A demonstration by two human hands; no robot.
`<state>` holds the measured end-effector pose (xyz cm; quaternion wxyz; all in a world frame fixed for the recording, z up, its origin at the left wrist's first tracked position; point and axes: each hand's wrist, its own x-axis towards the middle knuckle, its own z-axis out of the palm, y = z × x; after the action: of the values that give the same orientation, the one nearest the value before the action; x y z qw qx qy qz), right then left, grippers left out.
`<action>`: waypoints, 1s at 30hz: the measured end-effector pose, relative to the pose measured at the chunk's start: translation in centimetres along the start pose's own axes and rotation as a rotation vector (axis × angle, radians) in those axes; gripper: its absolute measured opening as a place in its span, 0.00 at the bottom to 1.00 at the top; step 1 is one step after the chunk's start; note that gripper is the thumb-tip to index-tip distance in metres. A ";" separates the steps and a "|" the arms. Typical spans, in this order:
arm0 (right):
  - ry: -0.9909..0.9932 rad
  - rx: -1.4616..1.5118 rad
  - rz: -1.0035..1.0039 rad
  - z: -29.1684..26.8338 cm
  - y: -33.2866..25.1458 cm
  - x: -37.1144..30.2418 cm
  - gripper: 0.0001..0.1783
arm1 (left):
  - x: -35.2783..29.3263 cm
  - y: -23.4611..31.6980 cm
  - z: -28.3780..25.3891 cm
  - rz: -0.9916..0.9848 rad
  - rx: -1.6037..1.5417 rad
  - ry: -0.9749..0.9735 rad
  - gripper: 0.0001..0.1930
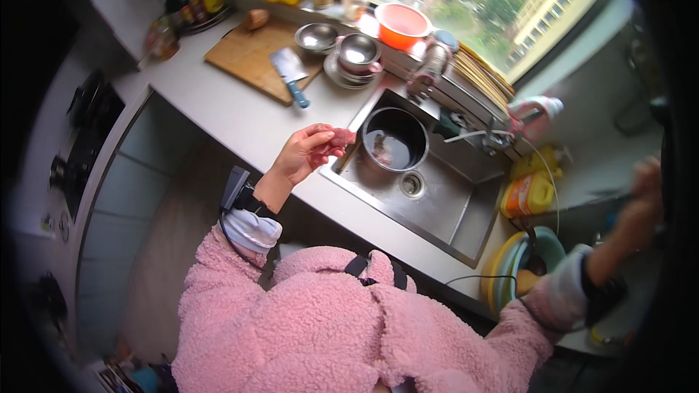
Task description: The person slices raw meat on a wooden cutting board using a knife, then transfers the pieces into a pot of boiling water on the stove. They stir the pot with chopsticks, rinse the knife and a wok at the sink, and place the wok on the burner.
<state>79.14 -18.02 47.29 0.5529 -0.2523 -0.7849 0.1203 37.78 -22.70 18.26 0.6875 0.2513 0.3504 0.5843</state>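
My left hand point(298, 154) is closed around a piece of raw red meat point(336, 142), held up near the sink's left edge. Just beyond it, a dark round pot point(416, 131) stands in the steel sink point(437, 207); water and a pale pinkish piece lie inside the pot. My right hand point(644, 193) reaches out to the far right, smeared by motion and partly lost in the dark rim, so its fingers cannot be made out. A cleaver point(290, 69) with a blue handle rests on the wooden cutting board point(240, 54), its handle sticking out past the board.
Steel bowls point(317, 36) and stacked dishes point(348, 78) stand beside the board. An orange basin point(403, 25) sits on the window ledge. Right of the sink are a yellow bottle point(530, 195) and nested basins point(502, 266). A faucet point(495, 142) stands behind the sink.
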 end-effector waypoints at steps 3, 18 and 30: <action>-0.224 0.349 0.563 18.1 3.2 -3.4 0.11 | -3.9 1.9 -2.5 0.006 -0.071 0.107 0.11; -1.730 0.734 -0.095 74.0 -24.4 -11.0 0.39 | -36.5 16.4 -28.0 0.266 -0.081 0.742 0.14; -2.312 0.870 -0.167 100.8 -41.9 -11.9 0.37 | -49.6 24.5 -45.7 0.566 -0.291 1.152 0.14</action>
<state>-22.36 -50.59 21.04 -0.4207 0.2574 -0.7205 0.4875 -16.56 -69.55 17.42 0.2364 -0.1147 0.5002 0.8251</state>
